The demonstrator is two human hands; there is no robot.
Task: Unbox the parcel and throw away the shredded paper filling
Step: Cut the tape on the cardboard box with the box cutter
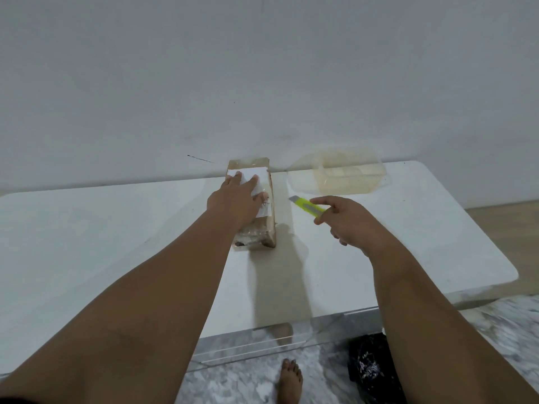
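Head view shows a white desk (116, 228) against a pale wall, seen from above and behind the two bare arms. On the desk, close to the wall, lies the parcel (264, 223), a long brown cardboard box wrapped in clear tape, with a white label on its top. Its far flap seems to stand up a little, but I cannot tell if it is already cut.

The left hand (233, 199) lies flat on top of the parcel, with the fingers (253, 180) spread wide over the label, pressing the box down and not closing around it. The right hand (347, 220) is just beside the parcel on its right, and its fingers hold a yellow-green utility knife (309, 207). A short piece of blade shows at the tip, pointing toward the box but apart from it.

I judge that the unboxing step is in hand: the box is steadied and the knife is ready. The next move calls for bringing the blade to a taped seam and cutting shallow, away from the left fingers.

A clear plastic container (344, 176) stands on the desk to the right, near the wall. On the floor below the desk sits a black bag (370, 368), which may serve for the shredded paper; no filling is visible yet.
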